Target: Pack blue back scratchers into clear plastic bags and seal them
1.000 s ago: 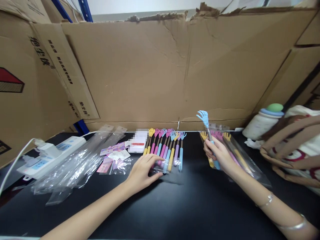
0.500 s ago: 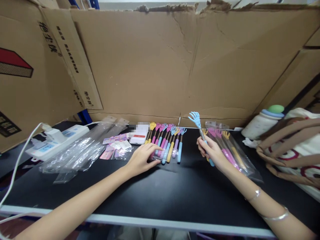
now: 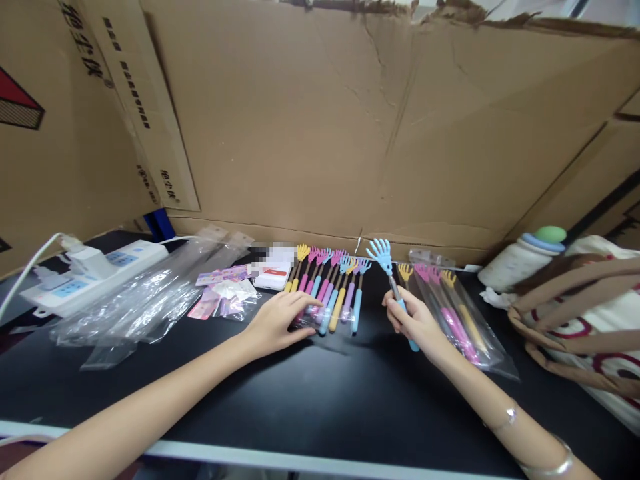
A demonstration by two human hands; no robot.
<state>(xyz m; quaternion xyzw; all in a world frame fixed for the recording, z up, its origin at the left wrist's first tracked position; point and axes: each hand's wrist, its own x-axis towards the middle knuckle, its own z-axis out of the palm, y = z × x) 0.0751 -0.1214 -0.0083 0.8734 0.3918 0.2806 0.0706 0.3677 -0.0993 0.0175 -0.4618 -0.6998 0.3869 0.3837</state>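
Note:
My right hand [image 3: 419,321] is closed round the handle of a light blue back scratcher [image 3: 381,255], held upright with its claw head up. My left hand [image 3: 275,321] lies with fingers stretched out and thumb apart at the left end of a row of back scratchers [image 3: 341,300] in yellow, pink, blue and purple. Clear plastic shows under its fingertips, across the handles. Right of my right hand, several pink and yellow scratchers lie in a clear plastic bag [image 3: 493,347]. One yellow-headed scratcher [image 3: 405,272] is partly hidden behind that hand.
Flat clear bags [image 3: 145,303] lie at left beside a white power strip [image 3: 95,273]. Printed cards [image 3: 225,297] and a white box-like device [image 3: 273,277] sit near the row. A bottle [image 3: 520,257] and a bag with brown handles [image 3: 575,293] stand right. Cardboard [image 3: 290,133] walls the back.
The blue scratcher in my right hand has moved slightly left and down, towards the row. My left hand stays by the row. The camera view has tilted a little.

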